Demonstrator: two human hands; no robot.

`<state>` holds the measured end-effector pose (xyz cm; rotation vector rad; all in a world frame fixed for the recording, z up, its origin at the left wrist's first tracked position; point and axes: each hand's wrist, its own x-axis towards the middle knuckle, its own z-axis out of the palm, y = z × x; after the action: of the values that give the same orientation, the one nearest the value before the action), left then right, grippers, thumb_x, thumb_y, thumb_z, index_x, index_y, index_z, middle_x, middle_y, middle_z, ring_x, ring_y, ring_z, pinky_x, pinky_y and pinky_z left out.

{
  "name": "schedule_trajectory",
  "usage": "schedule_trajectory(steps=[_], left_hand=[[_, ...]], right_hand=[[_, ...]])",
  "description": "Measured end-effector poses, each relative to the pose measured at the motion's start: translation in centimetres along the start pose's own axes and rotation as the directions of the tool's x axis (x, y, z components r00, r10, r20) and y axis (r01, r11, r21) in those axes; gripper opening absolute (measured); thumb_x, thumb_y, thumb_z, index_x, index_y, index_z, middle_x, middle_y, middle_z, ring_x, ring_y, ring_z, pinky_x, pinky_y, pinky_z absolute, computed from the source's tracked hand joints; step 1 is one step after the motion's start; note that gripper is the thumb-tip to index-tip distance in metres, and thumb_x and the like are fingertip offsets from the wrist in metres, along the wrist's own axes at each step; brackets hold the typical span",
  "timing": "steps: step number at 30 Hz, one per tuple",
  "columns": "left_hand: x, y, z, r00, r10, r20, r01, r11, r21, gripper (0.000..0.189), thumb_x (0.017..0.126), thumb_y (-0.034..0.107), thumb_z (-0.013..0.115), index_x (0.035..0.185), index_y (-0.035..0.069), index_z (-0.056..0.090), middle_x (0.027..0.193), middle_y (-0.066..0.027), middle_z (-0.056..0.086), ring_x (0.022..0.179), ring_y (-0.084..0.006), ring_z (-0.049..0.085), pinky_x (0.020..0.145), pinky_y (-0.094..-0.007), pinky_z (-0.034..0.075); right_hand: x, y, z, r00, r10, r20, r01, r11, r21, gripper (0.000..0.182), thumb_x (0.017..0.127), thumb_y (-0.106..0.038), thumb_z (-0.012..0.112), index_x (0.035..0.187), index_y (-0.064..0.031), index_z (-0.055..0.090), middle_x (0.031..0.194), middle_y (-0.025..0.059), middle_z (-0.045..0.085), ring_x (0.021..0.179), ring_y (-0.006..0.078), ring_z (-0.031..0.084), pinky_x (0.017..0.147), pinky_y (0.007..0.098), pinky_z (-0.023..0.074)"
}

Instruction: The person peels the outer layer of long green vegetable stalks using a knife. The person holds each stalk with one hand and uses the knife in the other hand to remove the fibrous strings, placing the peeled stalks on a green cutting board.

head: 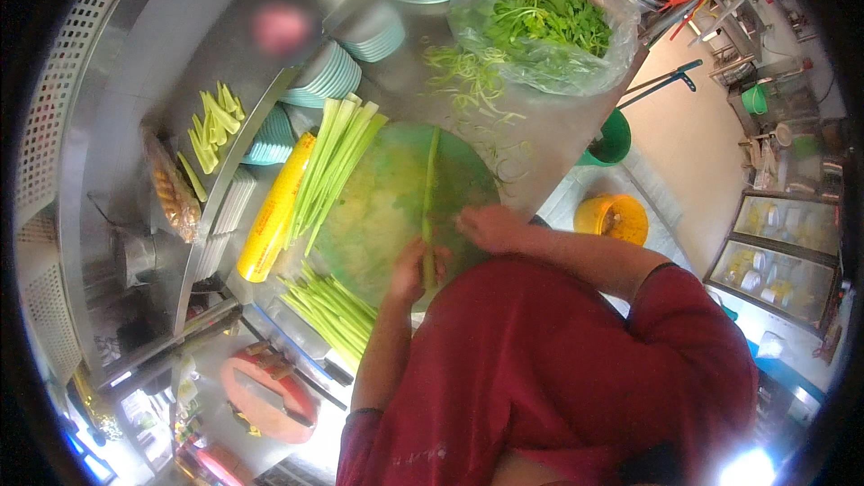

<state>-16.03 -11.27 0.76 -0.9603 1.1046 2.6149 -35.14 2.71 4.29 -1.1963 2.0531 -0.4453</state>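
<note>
A single celery stalk [429, 182] lies lengthwise across a round green cutting board [378, 223]. My left hand [413, 268] grips its near end, at the board's front edge. Just right of the stalk is my right hand [491, 227], blurred, with its fingers curled; whether it holds a small tool is hidden. A bunch of long celery stalks [337, 158] rests over the board's left rim. More stalks [331, 310] lie at the near left, partly behind my left forearm. Thin green peelings [476, 81] are scattered past the board on the metal counter [533, 104].
A yellow printed roll [277, 209] lies left of the celery. Stacked plates [327, 77] stand beside a metal shelf bearing cut celery pieces [212, 125]. A plastic bag of leafy greens [547, 20] sits at the far right. Below the counter's right edge are green [613, 138] and orange [611, 216] buckets.
</note>
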Motion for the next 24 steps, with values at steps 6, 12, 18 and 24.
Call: schedule_trajectory(steps=[6,12,18,24], left_hand=[[-2.1,1.7,1.4,0.999,0.004,-0.034,-0.008,0.995,-0.104,0.041,0.092,0.032,0.042,0.122,0.004,0.046,0.076,-0.0090,0.061,0.051,-0.0175,0.053,0.046,-0.0299,0.044],[-4.4,1.4,0.6,0.996,-0.016,-0.089,-0.003,0.978,-0.210,0.040,0.092,0.032,0.042,0.121,0.004,0.046,0.073,-0.0083,0.059,0.050,-0.0186,0.052,0.045,-0.0314,0.044],[-1.2,0.7,1.3,0.986,0.012,-0.166,-0.046,0.978,-0.202,0.027,0.091,0.032,0.046,0.102,0.009,0.050,0.071,-0.0049,0.054,0.050,-0.0189,0.050,0.046,-0.0309,0.044],[-2.2,1.2,1.1,0.981,-0.010,-0.193,-0.035,0.973,-0.226,0.023,0.092,0.028,0.043,0.099,0.007,0.050,0.070,-0.0073,0.054,0.051,-0.0194,0.050,0.048,-0.0311,0.042]], right_hand=[[6.6,4.6,-1.0,0.965,-0.023,-0.260,-0.020,0.986,-0.164,0.033,0.090,-0.035,0.042,0.084,-0.0072,0.058,0.078,0.0196,0.062,0.073,0.0402,0.061,0.065,0.0510,0.0467],[11.3,6.7,-5.0,0.845,0.272,-0.461,-0.292,0.956,0.030,0.032,0.088,-0.032,0.044,0.091,-0.0039,0.058,0.080,0.0223,0.062,0.075,0.0415,0.061,0.066,0.0518,0.0464],[-0.1,-1.3,1.8,0.994,-0.103,-0.039,0.102,0.994,-0.027,0.032,0.091,-0.036,0.042,0.086,-0.0068,0.054,0.071,0.0193,0.060,0.067,0.0421,0.059,0.063,0.0527,0.0452],[7.7,2.9,-2.5,0.976,0.015,-0.219,-0.048,0.988,-0.146,0.031,0.089,-0.033,0.044,0.084,-0.0058,0.057,0.075,0.0218,0.060,0.070,0.0389,0.060,0.064,0.0504,0.0469]])
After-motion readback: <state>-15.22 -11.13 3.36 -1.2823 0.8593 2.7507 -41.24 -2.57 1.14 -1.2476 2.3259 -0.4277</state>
